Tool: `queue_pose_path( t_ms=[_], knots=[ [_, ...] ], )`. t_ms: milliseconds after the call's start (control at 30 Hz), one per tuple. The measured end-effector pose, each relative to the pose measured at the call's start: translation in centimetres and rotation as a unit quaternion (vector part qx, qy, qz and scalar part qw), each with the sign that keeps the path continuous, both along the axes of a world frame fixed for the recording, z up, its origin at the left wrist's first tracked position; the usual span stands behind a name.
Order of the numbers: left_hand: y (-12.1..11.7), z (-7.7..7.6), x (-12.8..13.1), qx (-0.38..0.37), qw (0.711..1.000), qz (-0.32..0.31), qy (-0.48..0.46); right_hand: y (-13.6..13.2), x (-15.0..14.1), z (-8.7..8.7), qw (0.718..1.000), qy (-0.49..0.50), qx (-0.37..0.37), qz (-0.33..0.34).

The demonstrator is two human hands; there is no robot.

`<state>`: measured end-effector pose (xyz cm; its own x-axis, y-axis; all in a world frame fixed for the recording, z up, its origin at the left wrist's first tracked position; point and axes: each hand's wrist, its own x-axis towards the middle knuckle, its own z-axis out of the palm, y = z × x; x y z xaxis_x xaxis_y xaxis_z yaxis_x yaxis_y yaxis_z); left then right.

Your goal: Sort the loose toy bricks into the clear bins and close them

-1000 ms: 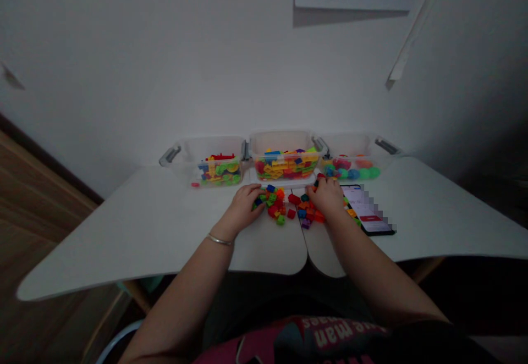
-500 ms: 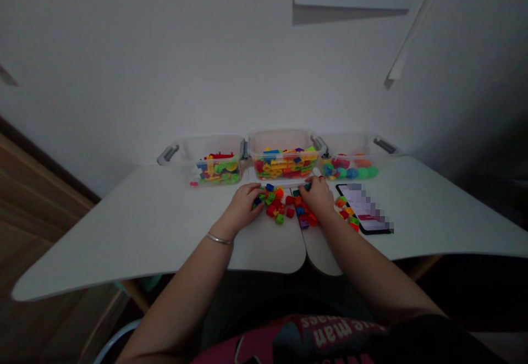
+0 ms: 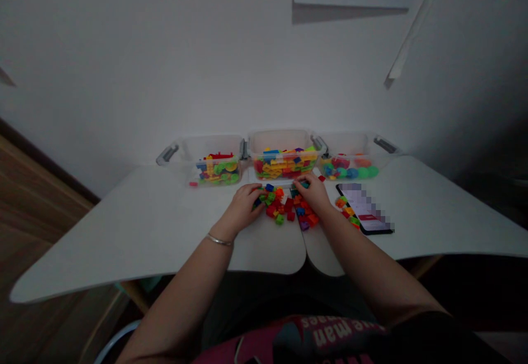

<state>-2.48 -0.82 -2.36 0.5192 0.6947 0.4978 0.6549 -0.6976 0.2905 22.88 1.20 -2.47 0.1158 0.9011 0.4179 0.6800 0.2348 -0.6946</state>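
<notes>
A heap of small colored plastic building blocks (image 3: 290, 205), red, orange, green, blue and purple, lies on the white table between my hands. My left hand (image 3: 244, 204) curves along the heap's left side, open, its fingertips touching green and dark blue blocks. At the heap's upper right, my right hand (image 3: 314, 192) is open, with fingers stretched toward the left over teal blocks (image 3: 304, 185). Part of the teal blocks is hidden beneath those fingers. Just behind the right hand sits a single red block (image 3: 322, 178).
Three clear bins stand along the wall: a left bin (image 3: 187, 158) and a middle bin (image 3: 280, 137) with assorted pieces, and a right bin (image 3: 350, 144) with round pieces. A phone (image 3: 367, 210) lies at right beside a row of joined blocks (image 3: 348, 211). A seam splits the table.
My right hand has shifted slightly left and away from me, uncovering more red and orange blocks and the red block behind it. My left hand has hardly moved.
</notes>
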Motion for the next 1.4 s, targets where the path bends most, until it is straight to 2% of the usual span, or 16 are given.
queue_pose_path(
  t_ms=[233,400,500,567,667,800,900,1000,1133,1400],
  knots=[
    [0.2,-0.2,0.0,0.000,1.000,0.003,-0.003,0.2,-0.4,0.6,0.999,0.024,-0.035,0.010],
    [0.3,-0.4,0.0,0.000,1.000,0.002,-0.002,0.3,-0.2,0.5,0.993,0.118,-0.011,0.003],
    [0.2,-0.4,-0.1,0.002,1.000,0.001,-0.006,0.0,-0.1,0.9,0.992,0.124,-0.007,-0.011],
    [0.2,-0.4,-0.2,0.001,1.000,0.002,-0.011,-0.5,0.3,1.3,0.997,0.069,-0.027,-0.002],
    [0.2,-0.4,-0.3,0.001,1.000,0.003,-0.014,-2.1,1.4,1.6,0.996,-0.079,-0.033,-0.007],
    [0.2,-0.4,-0.3,0.003,1.000,0.000,-0.015,-5.6,3.6,1.1,0.962,-0.255,-0.009,-0.097],
    [0.2,-0.4,-0.1,-0.006,1.000,0.002,-0.011,-8.0,4.9,0.1,0.940,-0.310,-0.016,-0.142],
    [0.3,-0.4,0.0,-0.008,1.000,0.003,-0.008,-9.0,5.3,-0.9,0.942,-0.302,-0.043,-0.143],
    [0.3,-0.4,0.0,-0.003,1.000,0.000,-0.013,-8.1,4.9,-1.3,0.956,-0.267,-0.051,-0.115],
    [0.1,-0.2,-0.1,-0.002,1.000,0.004,-0.006,-3.7,2.0,-0.1,0.988,-0.133,-0.070,-0.044]
  ],
)
